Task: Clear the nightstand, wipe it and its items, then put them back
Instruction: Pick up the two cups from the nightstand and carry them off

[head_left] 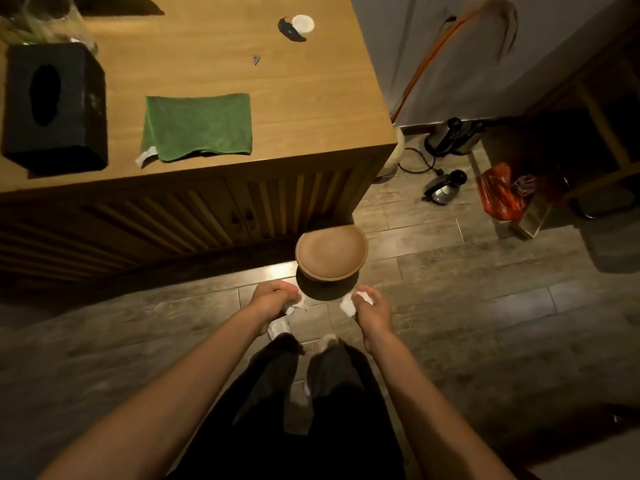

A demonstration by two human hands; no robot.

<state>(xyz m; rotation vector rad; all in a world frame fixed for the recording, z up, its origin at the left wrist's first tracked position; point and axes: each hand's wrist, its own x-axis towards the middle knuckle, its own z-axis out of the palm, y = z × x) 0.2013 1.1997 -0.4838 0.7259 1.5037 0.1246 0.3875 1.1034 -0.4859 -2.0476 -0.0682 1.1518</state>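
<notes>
Both hands were extended low over the floor: the left hand clutched a white scrap, and the right hand was closed around a wad of white tissue. Just beyond them at 12 o'clock stood a round brown stool on the floor. Farther off, at 11 o'clock, the nightstand carried a green cloth, a black tissue box at 10 o'clock and a glass.

From where I stand, no word, number or brand can be read anywhere. The white tag sewn to the corner of the green microfibre cloth is too small and blurred to make out, and the faint pale mark on the black rectangular tissue box is illegible.
</notes>
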